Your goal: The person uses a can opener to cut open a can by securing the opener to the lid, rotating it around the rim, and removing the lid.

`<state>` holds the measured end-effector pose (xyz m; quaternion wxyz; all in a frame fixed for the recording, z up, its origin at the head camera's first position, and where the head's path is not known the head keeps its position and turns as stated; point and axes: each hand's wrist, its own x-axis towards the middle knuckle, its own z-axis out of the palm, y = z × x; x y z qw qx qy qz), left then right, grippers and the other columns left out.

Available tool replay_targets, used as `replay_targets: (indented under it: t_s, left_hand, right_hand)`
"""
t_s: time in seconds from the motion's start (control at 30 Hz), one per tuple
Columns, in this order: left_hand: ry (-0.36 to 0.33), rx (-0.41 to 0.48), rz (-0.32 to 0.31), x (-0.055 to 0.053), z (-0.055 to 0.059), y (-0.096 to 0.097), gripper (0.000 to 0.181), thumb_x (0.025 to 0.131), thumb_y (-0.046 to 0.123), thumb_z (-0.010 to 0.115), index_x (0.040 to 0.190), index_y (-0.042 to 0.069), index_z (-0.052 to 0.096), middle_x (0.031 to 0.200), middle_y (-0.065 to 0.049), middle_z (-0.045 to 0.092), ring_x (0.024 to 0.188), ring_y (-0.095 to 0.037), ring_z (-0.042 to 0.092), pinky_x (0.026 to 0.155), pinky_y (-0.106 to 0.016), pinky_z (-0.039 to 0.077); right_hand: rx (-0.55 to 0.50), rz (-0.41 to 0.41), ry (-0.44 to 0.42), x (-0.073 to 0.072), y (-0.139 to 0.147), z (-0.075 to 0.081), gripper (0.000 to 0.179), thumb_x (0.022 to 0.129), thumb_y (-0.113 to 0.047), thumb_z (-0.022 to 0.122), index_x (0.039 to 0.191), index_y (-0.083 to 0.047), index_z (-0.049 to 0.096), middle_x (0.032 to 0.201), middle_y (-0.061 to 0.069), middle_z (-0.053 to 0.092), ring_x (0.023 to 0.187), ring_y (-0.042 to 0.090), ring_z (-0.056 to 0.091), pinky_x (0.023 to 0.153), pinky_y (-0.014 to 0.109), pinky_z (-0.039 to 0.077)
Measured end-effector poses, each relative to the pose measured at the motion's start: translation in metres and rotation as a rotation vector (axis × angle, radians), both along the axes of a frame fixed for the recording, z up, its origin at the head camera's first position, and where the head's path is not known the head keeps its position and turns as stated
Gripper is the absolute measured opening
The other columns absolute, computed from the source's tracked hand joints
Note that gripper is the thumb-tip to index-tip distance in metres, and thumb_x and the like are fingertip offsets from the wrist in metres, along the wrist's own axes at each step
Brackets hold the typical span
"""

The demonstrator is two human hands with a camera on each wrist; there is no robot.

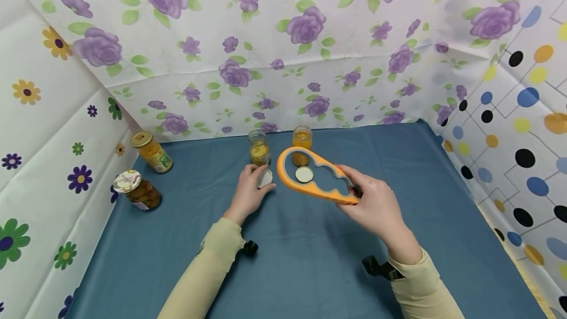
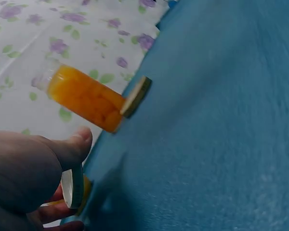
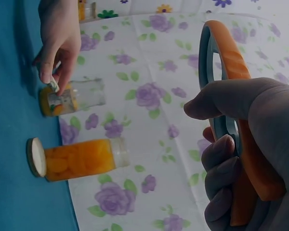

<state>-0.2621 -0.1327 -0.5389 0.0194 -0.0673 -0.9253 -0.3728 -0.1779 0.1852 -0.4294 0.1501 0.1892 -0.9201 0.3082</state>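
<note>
My left hand (image 1: 248, 191) pinches a round jar lid (image 2: 73, 187) between thumb and fingers, just in front of a lidless glass jar (image 1: 258, 150) with some yellow-orange contents low inside. My right hand (image 1: 374, 201) grips the handle end of an orange jar opener (image 1: 310, 189), a loop with a grey wavy inner edge, held above the table. Behind the opener stands a second lidless jar (image 3: 82, 159), fuller of orange pieces. At that jar's base lies another lid (image 1: 304, 175), pale side up, seen through the opener's loop.
Two lidded jars stand at the left: one with a gold lid and yellow contents (image 1: 152, 152), one with a patterned lid and dark contents (image 1: 143, 193). A blue cloth (image 1: 301, 270) covers the table. Floral sheeting (image 1: 274, 87) hangs behind it, with patterned sheeting at both sides.
</note>
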Motion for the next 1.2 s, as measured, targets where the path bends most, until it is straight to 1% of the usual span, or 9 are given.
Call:
replay_targets:
  t_s: [0.2,0.33,0.57,0.83,0.97,1.1,1.2]
  left_hand:
    - [0.056,-0.124,-0.014,-0.009,-0.006,0.001,0.061,0.095,0.026,0.085,0.149,0.009,0.063,0.141,-0.014,0.054,0.123,-0.035,0.051,0.103,-0.052,0.047]
    - [0.07,-0.152,0.0,-0.013,-0.008,0.002,0.06,0.091,0.025,0.089,0.145,0.009,0.067,0.139,-0.013,0.058,0.123,-0.033,0.053,0.102,-0.051,0.048]
    - [0.049,-0.085,0.052,-0.014,-0.009,0.002,0.06,0.087,0.025,0.093,0.14,0.008,0.071,0.134,-0.015,0.059,0.119,-0.035,0.055,0.1,-0.052,0.05]
    - [0.049,-0.053,0.082,-0.012,-0.015,0.002,0.06,0.083,0.028,0.096,0.135,0.008,0.072,0.136,-0.016,0.057,0.122,-0.036,0.054,0.101,-0.053,0.05]
    - [0.037,-0.012,0.104,-0.011,-0.016,0.001,0.062,0.081,0.03,0.097,0.134,0.008,0.073,0.136,-0.015,0.056,0.123,-0.036,0.054,0.103,-0.053,0.05]
    - [0.039,0.033,0.12,-0.011,-0.015,0.0,0.064,0.08,0.027,0.099,0.135,0.007,0.072,0.134,-0.016,0.056,0.121,-0.036,0.055,0.105,-0.053,0.049]
    - [0.037,0.045,0.124,-0.01,-0.014,0.0,0.065,0.081,0.022,0.098,0.138,0.006,0.07,0.133,-0.017,0.055,0.121,-0.037,0.056,0.106,-0.053,0.049]
  right_hand:
    - [0.019,0.005,-0.017,0.0,-0.001,-0.002,0.064,0.084,-0.008,0.086,0.145,-0.018,0.067,0.074,-0.008,0.055,0.06,0.012,0.047,0.055,0.033,0.041]
    - [0.02,0.013,-0.017,0.001,-0.002,-0.003,0.064,0.085,-0.008,0.087,0.145,-0.018,0.067,0.075,-0.008,0.057,0.061,0.011,0.048,0.056,0.033,0.043]
    - [0.023,0.004,-0.017,0.002,-0.002,-0.006,0.065,0.084,-0.009,0.088,0.145,-0.019,0.067,0.076,-0.008,0.058,0.062,0.011,0.049,0.056,0.033,0.044]
    - [0.028,-0.004,-0.027,0.004,0.001,-0.009,0.064,0.085,-0.01,0.088,0.144,-0.019,0.067,0.077,-0.008,0.059,0.061,0.011,0.05,0.056,0.033,0.044]
    - [0.032,-0.007,-0.035,0.005,0.002,-0.01,0.064,0.085,-0.011,0.088,0.145,-0.018,0.067,0.077,-0.008,0.059,0.062,0.011,0.05,0.057,0.033,0.044]
    - [0.035,-0.015,-0.053,0.006,0.003,-0.012,0.065,0.085,-0.01,0.088,0.146,-0.018,0.067,0.078,-0.007,0.061,0.063,0.01,0.052,0.057,0.033,0.045]
    - [0.037,-0.021,-0.063,0.006,0.003,-0.012,0.065,0.085,-0.01,0.088,0.146,-0.019,0.067,0.079,-0.007,0.061,0.064,0.01,0.052,0.058,0.033,0.045]
